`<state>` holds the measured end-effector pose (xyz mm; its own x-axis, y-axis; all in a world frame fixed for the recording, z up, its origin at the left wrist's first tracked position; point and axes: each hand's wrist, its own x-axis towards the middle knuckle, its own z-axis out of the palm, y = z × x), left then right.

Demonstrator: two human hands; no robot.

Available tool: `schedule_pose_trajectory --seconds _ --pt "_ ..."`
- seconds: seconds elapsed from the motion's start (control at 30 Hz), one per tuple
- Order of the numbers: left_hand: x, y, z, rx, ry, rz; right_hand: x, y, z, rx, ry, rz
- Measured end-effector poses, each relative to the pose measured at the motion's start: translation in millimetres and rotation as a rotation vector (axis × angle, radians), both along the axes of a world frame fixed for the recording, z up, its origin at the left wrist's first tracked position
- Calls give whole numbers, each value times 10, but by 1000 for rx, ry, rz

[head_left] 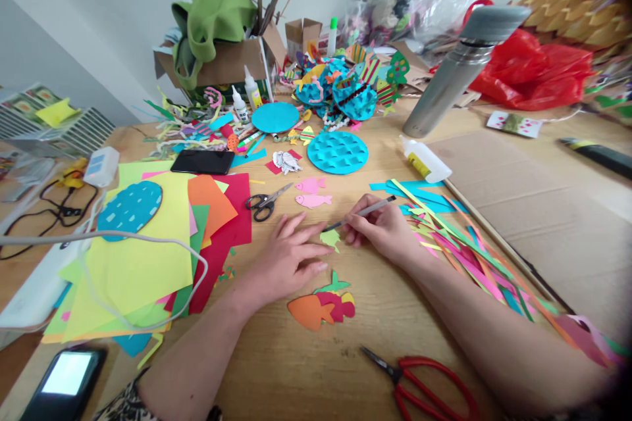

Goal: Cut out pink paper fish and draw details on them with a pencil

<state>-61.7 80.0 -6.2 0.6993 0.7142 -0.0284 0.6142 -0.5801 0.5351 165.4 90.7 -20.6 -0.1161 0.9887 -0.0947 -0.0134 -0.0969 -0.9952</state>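
Note:
Between my hands lies a small light green paper fish (330, 239) on the wooden table. My left hand (296, 253) is spread flat, its fingertips at the left edge of that fish. My right hand (378, 227) grips a grey pencil (368, 210), its tip close to the fish's upper edge. Two pink paper fish (313, 200) lie just beyond, with black-handled scissors (266, 202) to their left. Nearer to me is a small pile of cut shapes, with an orange paper fish (306, 312) and dark red pieces (340, 306).
Coloured paper sheets (148, 276) with a cable across them cover the left side. Paper strips (474, 256) and a cardboard sheet (533, 191) lie at right. Red-handled scissors (434, 388) sit in front. A steel flask (444, 79) and glue bottle (427, 161) stand and lie behind.

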Motion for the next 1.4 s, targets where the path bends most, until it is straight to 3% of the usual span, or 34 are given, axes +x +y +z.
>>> schedule_pose_trajectory --seconds 1.4 --pt "-4 -12 40 1 48 -38 -16 -6 54 -30 14 1"
